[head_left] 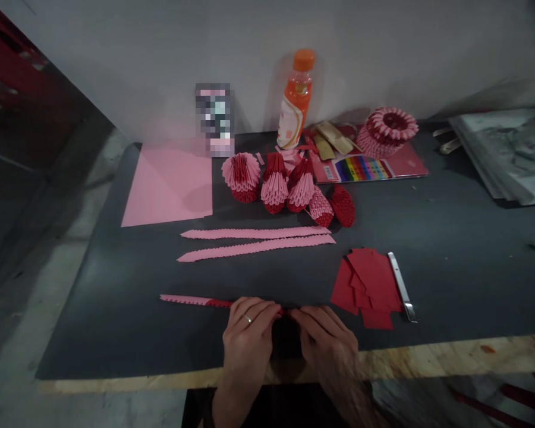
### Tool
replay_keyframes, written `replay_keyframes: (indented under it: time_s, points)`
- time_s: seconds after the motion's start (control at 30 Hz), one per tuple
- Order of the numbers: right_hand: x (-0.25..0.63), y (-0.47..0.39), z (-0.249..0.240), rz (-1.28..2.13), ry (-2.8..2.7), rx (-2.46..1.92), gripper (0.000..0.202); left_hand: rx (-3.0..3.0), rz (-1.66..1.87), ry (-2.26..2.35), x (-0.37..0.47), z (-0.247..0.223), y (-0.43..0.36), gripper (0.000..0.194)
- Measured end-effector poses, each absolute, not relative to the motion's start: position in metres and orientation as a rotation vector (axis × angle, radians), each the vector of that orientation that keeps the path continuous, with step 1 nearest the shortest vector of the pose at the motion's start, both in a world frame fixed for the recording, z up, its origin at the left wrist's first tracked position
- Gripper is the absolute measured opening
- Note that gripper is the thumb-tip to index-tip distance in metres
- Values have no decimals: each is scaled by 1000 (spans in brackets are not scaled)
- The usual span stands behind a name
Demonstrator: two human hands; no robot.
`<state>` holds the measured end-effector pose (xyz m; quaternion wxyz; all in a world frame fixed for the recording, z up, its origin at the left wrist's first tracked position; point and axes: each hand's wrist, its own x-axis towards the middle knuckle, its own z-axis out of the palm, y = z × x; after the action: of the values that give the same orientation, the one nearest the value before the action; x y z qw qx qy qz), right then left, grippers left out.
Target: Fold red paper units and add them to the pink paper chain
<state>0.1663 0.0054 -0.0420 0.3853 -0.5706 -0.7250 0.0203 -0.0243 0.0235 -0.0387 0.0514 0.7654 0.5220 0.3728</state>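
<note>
A narrow folded-paper strip (pixel 185 299), pink at its left end and red toward my hands, lies along the front of the table. My left hand (pixel 249 327) is closed over its red part, fingers curled down. Close beside it, my right hand (pixel 323 333) has its fingertips pinched together at the strip's right end; a bit of red shows between the two hands. What exactly the right fingertips hold is mostly hidden. Two pink paper strips (pixel 256 242) lie behind the hands. To the right sits a fanned stack of red paper pieces (pixel 370 285).
A metal cutter-like tool (pixel 402 288) lies beside the red pieces. Pink sheets (pixel 172 184), folded-paper shapes (pixel 275 184), an orange drink bottle (pixel 296 101), a pixelated upright phone-like object (pixel 214 119), a pink-red paper vase (pixel 387 134) and stacked papers (pixel 508 154) line the back.
</note>
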Motion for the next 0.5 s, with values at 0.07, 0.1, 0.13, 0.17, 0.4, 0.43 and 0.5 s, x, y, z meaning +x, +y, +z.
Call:
replay_keyframes:
  time_s: [0.07,0.1,0.13,0.17,0.4,0.43,0.5]
  points:
    - [167,5,-41,56,-1847,-1466,45,2327,1134,1586,-24,-39,23,27]
    - [167,5,-41,66,-1850,-1473,45,2324,1132,1587,-24,-39,23,28]
    - [167,5,-41,78,-1854,-1482,45,2322,1132,1589,-24,-38,23,29]
    - [167,6,-40,90,-1859,-1492,45,2318,1131,1589,-24,-38,23,29]
    - [165,11,-41,134,-1880,-1563,43,2314,1128,1563,-25,-39,24,30]
    - [166,11,-42,131,-1887,-1565,43,2315,1130,1562,-25,-39,24,29]
    - [167,10,-42,112,-1906,-1559,43,2313,1130,1561,-25,-40,24,29]
